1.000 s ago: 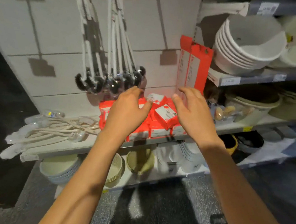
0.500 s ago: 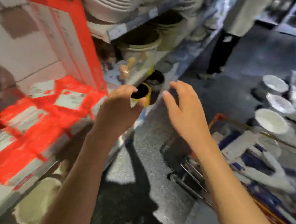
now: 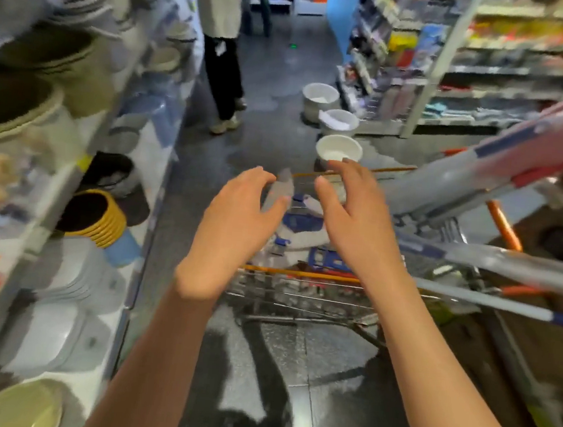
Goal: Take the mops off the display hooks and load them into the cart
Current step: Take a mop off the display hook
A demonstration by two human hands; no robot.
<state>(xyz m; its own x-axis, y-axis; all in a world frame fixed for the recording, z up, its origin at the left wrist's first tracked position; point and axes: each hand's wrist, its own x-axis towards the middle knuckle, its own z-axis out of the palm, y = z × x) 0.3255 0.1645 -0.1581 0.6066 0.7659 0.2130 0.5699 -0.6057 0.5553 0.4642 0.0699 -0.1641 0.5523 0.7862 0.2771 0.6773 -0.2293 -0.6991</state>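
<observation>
I am looking down an aisle with both hands held out over the cart (image 3: pixel 301 273), a wire trolley with orange rails standing on the dark floor (image 3: pixel 276 75). My left hand (image 3: pixel 238 223) is hanging above the cart's near left corner, fingers spread wide and loosely curved, thumb out toward the middle, and it is holding nothing and touching nothing that I can make out. My right hand (image 3: pixel 352 213) is floating just beside it over the cart's basket, equally wide open, fingers bent a little at the tips, also holding nothing. A gap is showing between the two hands, and through it I am seeing white and blue packaged goods lying in the cart. The mops (image 3: pixel 446 198) are already lying in the cart, their long grey and blue-banded handles sticking out past its right side and rising toward the upper right; blur is keeping me from counting them. Beyond the cart's far rail three white buckets (image 3: pixel 339 148) are standing in a row on the floor. Left of the cart, shelves (image 3: pixel 141 151) are carrying stacked basins and a yellow-rimmed tub (image 3: pixel 101 216). Farther beyond the cart, a person (image 3: pixel 221 70) in dark trousers is standing in the aisle.
</observation>
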